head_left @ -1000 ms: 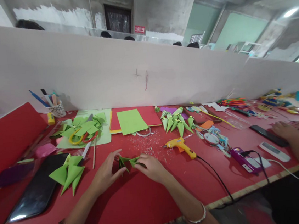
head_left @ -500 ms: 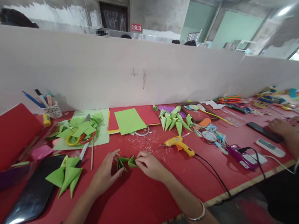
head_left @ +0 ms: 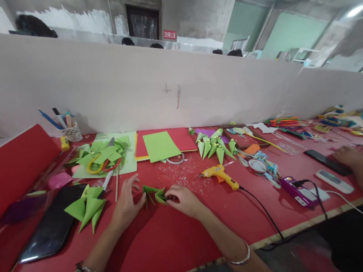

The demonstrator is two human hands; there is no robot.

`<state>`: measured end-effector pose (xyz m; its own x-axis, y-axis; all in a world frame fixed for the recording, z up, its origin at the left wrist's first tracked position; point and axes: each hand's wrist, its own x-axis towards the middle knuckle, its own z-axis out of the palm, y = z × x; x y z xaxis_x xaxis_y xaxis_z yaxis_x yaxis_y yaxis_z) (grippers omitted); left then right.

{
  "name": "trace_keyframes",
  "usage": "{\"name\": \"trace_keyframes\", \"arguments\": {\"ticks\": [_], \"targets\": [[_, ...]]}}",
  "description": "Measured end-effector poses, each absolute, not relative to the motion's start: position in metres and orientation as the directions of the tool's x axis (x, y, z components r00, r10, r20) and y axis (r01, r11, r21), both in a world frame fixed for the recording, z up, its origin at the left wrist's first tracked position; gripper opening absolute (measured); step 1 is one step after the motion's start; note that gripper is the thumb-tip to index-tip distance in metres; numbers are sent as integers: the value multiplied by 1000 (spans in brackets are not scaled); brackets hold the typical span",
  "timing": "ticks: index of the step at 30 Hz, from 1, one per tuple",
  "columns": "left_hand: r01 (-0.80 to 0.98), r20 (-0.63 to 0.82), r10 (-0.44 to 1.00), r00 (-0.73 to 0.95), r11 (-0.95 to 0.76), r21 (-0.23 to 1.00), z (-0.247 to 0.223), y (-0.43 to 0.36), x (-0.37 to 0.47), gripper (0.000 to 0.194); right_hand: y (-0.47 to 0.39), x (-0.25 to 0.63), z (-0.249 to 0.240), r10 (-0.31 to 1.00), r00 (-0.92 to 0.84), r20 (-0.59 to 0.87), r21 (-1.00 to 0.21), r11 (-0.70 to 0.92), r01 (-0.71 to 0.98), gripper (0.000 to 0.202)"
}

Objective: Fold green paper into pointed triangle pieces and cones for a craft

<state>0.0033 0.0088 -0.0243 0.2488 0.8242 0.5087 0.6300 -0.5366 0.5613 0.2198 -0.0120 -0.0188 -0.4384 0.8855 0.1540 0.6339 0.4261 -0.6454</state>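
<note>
A strip of folded green paper [head_left: 154,195] with pointed, upright pleats stands on the red tabletop between my hands. My left hand [head_left: 129,200] is at its left end, fingers spread apart and the thumb close to or touching the paper's edge. My right hand [head_left: 182,200] has its fingertips pinched on the right end. Left of my left hand lies a finished-looking pointed green paper piece [head_left: 90,207], partly over a black glossy object [head_left: 49,232]. A yellow hot glue gun [head_left: 220,175] rests on its side beyond my right hand.
Green paper cuttings [head_left: 105,154] with scissors lie behind left. Small green paper cones [head_left: 216,145], a flat green sheet [head_left: 161,146] and a pen cup [head_left: 71,132] line the white partition [head_left: 130,85]. The glue gun's cable [head_left: 263,209] crosses the right side. Another person's hand [head_left: 348,155] is far right.
The view has shifted slightly, moving everything a little to the right in the picture. My left hand's fingers have lifted and spread above the paper; my right hand stays on its end.
</note>
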Motion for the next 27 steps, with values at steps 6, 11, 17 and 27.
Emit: {"name": "trace_keyframes", "arguments": {"ticks": [6,11,17,27], "targets": [[684,596,704,386,-652,327,-21,-2,9,47,-13,218,-20,870,-463,168,-649,452,612,6],[685,596,741,309,-608,402,-12,-5,18,44,-13,221,-19,872,-452,189,-654,455,604,5],[645,460,886,58,-385,660,4,5,24,51,-12,225,-14,907,-339,248,-675,413,611,9],[709,253,925,283,-380,594,-16,15,20,64,-12,222,-17,915,-266,302,-661,402,633,11]]}}
